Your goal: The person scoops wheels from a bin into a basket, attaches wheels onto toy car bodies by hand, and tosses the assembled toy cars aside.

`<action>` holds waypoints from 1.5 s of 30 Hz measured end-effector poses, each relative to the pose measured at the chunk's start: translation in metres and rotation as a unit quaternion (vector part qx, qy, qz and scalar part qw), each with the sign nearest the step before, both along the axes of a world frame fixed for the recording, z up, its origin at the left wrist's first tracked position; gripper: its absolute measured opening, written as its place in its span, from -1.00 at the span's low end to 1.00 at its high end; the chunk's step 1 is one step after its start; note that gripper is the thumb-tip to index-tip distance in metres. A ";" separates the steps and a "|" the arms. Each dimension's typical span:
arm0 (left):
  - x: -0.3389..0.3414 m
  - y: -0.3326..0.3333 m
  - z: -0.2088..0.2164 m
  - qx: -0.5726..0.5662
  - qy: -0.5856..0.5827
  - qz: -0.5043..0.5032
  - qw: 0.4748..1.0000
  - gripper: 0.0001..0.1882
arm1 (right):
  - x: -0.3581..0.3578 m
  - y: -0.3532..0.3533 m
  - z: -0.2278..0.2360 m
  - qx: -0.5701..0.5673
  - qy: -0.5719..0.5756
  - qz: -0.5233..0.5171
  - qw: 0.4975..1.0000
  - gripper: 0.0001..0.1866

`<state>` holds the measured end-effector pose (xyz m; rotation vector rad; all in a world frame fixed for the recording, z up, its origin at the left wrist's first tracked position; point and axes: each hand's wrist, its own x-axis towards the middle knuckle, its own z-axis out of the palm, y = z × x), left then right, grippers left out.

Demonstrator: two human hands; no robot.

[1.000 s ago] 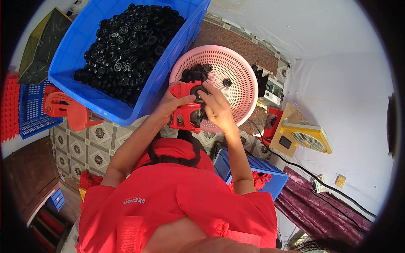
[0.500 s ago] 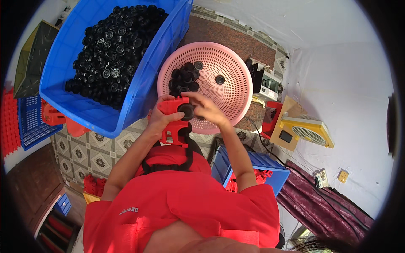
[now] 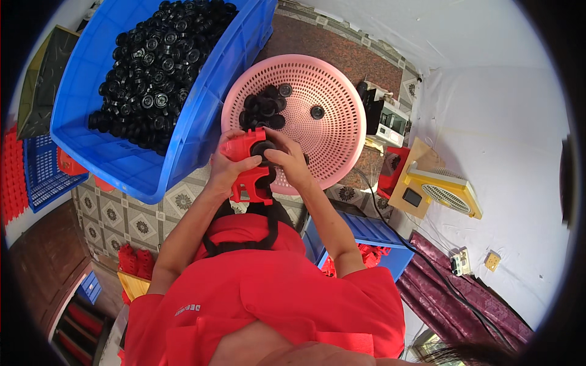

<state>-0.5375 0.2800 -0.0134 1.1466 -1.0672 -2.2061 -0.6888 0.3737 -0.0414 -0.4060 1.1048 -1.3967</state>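
Patterned tile floor (image 3: 141, 227) below; blue bin (image 3: 183, 131) at upper left, heaped with loose wheels (image 3: 149, 79). Pink perforated basket (image 3: 334, 143) ahead, small black pile (image 3: 264, 108) inside. Red plastic chassis (image 3: 239, 146) between both hands, overlapping basket's near-left rim in view. Left hand (image 3: 226, 169): fingers curled round chassis's left side, thumb laid across front, gripping. Right hand (image 3: 292, 166): thumb pressed on black wheel (image 3: 262, 148) at chassis's right side, fingers bent, tips partly hidden. Forearms (image 3: 332, 222) angled forward and inward, wrists near each other.
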 end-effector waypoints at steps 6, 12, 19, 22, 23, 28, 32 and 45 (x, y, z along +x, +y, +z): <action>0.002 0.004 -0.001 0.041 -0.006 0.011 0.999 -0.33 | -0.080 -0.002 -0.087 0.070 0.164 0.144 0.973 -0.31; -0.024 -0.008 0.015 0.068 0.040 0.050 0.996 -0.33 | -0.135 0.010 -0.184 0.188 0.805 0.020 0.562 -0.45; -0.036 -0.017 0.050 0.022 0.076 0.099 0.992 -0.31 | -0.093 -0.001 -0.033 0.094 0.264 -0.172 0.944 -0.67; -0.047 -0.019 0.055 -0.030 0.053 0.095 0.994 -0.30 | -0.058 0.018 0.059 -0.008 0.182 -0.148 0.972 -0.71; -0.052 -0.019 0.053 -0.047 0.064 0.093 0.992 -0.29 | -0.050 0.024 0.074 -0.027 0.204 -0.127 0.970 -0.71; -0.061 -0.016 0.065 -0.105 0.079 0.101 0.986 -0.27 | -0.035 0.025 0.082 -0.033 0.223 -0.065 0.972 -0.69; -0.047 -0.020 0.087 -0.138 0.058 0.085 0.985 -0.17 | -0.035 0.011 0.074 -0.047 0.318 -0.029 0.946 -0.46; 0.053 -0.029 0.156 -0.406 0.027 0.095 0.908 0.35 | 0.056 -0.068 0.157 -0.196 0.178 -0.007 0.964 -0.13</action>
